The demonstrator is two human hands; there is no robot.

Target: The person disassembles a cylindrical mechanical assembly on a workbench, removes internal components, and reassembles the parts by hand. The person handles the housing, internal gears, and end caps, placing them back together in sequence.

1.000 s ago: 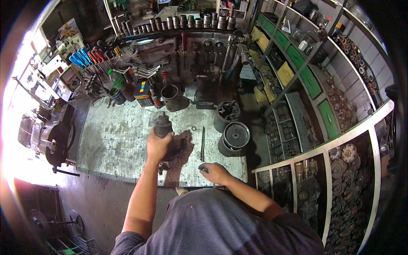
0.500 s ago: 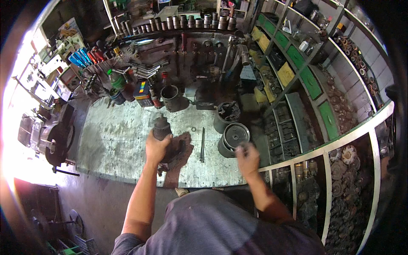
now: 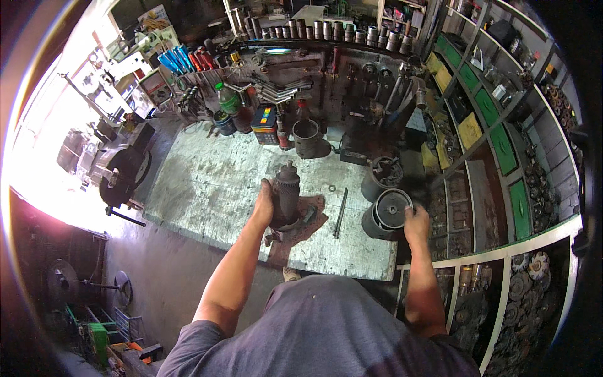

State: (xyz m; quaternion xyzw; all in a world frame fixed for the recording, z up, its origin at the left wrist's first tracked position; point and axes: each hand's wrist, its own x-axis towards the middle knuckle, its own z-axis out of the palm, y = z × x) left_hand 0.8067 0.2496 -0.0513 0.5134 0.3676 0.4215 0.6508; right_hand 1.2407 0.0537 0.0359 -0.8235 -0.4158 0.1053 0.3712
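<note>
A dark, ribbed motor armature (image 3: 287,195) with a narrow shaft stands upright near the middle of the workbench. My left hand (image 3: 264,204) lies along its left side, fingers stretched upward and partly hidden. To the right, a round metal cover (image 3: 392,208) sits tilted on a dark cylindrical housing (image 3: 375,227). At the cover's right edge my right hand (image 3: 417,224) is closed, thumb over the rim and the other fingers mostly out of sight. Between the two lie a small nut (image 3: 331,188) and a pair of long thin bolts (image 3: 340,213).
Behind the housing stands a dark pot (image 3: 381,178) with dark pieces inside. An open metal cylinder (image 3: 306,139), a green-capped bottle (image 3: 228,99) and a black box (image 3: 266,129) line the back. Sockets (image 3: 339,31) stand along the far rail; shelves (image 3: 502,151) rise at right.
The view has shifted, so the bench appears farther right. My left hand has moved from the armature's front to its left side. My right hand has closed on the cover's edge.
</note>
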